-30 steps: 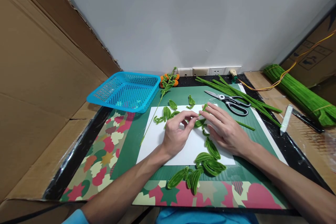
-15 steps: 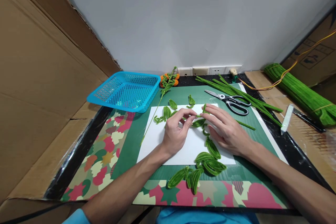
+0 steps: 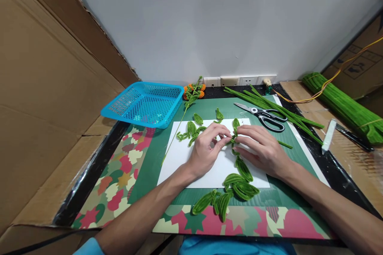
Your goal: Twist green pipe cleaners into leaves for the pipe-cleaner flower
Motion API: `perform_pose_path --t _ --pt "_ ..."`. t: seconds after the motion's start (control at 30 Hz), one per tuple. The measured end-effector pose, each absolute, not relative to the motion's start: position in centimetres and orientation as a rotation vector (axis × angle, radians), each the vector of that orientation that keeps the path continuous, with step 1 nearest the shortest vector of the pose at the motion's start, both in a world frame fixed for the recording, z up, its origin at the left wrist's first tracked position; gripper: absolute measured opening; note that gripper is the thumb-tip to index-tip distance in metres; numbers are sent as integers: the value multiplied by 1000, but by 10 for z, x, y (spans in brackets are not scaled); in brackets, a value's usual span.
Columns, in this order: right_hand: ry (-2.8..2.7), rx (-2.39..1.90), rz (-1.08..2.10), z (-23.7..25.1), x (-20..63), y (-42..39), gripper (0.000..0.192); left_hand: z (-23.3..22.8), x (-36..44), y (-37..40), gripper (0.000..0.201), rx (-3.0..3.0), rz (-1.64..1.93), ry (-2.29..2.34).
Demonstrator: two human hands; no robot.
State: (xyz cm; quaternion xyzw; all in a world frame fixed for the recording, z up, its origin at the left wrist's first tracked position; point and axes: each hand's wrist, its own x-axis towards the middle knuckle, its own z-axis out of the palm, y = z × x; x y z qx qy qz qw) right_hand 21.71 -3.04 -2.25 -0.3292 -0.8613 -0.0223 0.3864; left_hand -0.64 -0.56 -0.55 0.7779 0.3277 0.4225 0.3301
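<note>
Your left hand (image 3: 208, 147) pinches a green fuzzy strip (image 3: 232, 140) just right of the frame's centre; your right hand (image 3: 263, 147) is curled beside it, its grip hidden. The strip looks light, soft and bendable; take its end between 2 fingertips, without flattening the pile.

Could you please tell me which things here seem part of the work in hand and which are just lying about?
Seemingly part of the work:
small green piece between the left hand and right hand
green leaf shapes
white sheet under some of them
loose green stems and scissors, nearby

Apparently lying about:
blue basket
tied green bundle
yellow-orange cable
orange-flowered stem (uncertain)
</note>
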Motion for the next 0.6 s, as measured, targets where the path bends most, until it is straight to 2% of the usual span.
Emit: perform_pose_path --t 0.2,0.6 --pt "-2178 -812 -29 -21 216 -31 15 -6 -6 -7 9 2016 1031 828" --pt "-2178 -774 24 -18 214 -31 14 -10 -5 -7 10 1985 1185 782"
